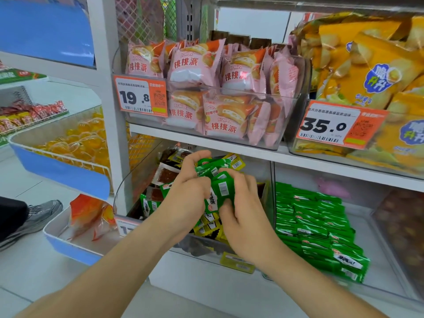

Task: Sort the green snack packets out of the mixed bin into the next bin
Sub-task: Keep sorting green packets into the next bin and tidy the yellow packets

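Much of the mixed bin [128, 187] is hidden behind the two hands and forearms; only red, yellow and a few green wrappers are seen around them; its price tag [125, 228] is cut off by the left forearm, so only a "1" can be read. A bunch of green snack packets [215, 180] is held just above this bin; the left hand [190, 182] is curled tightly round the far end of the bunch and the right hand [241, 210] is curled round the near end, fingers closed on the wrappers; barcodes are visible on them, but the black-and-white lettering is too blurred to be read. Just to the right, the next bin [387, 267] is filled with sorted green packets [321, 226] lying in rows. On the shelf above, pink packets [195, 65] are marked "桃桃派" behind an orange tag [140, 95] reading "19.8"; yellow bags [367, 65] at the right sit behind a second tag [330, 125] reading "35.0"; the small print on both tags cannot be made out.
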Motion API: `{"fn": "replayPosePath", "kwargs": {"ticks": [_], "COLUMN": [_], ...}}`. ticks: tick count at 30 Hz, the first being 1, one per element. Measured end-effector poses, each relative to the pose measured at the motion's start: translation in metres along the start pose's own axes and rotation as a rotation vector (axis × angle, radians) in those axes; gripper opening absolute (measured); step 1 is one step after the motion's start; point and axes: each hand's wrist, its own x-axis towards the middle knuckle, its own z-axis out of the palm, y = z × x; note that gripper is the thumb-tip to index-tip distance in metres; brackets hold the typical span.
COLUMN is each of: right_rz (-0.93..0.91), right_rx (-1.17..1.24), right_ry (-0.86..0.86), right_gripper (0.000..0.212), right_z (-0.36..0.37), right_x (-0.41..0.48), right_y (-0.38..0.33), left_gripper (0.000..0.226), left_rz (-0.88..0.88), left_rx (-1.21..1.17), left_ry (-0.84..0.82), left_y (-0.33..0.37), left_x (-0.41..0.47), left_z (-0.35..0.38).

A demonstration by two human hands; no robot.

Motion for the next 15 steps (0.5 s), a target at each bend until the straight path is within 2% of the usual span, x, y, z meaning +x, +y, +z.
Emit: {"fn": "replayPosePath", "kwargs": {"ticks": [1,3,6,12,15], "right_rz": [-0.020,-0.036,-0.024,0.011,-0.026], "right_rx": [-0.017,-0.037,-0.017,0.007,-0.007], "right_ry": [-0.017,0.013,0.092,0.148,0.097], "right_gripper": [0.062,0.063,0.061,0.053,0.066], "right_z": [0.0003,0.0026,0.0041,0.0073,0.0054], "right_x": [-0.0017,-0.0026,-0.0031,-0.0050,-0.0076], "right_y": [-0.0020,-0.0013,-0.0008,0.0040,0.0053], "left_gripper": [0.076,0.058,0.034,0.035,0.036], "left_rz": [-0.012,-0.001,0.028,0.043,0.034], "left_rx": [-0.096,-0.219,-0.263,-0.279,-0.242], "left_ry": [0.016,0.056,0.092,0.150,0.151], "left_y": [0.0009,0.0023,0.0019,0.0025,0.0029], "left_x": [0.0010,0.0018,0.0022,0.0042,0.0059], "left_z": [0.0008,0.0038,0.0076,0.0076,0.0056]}}
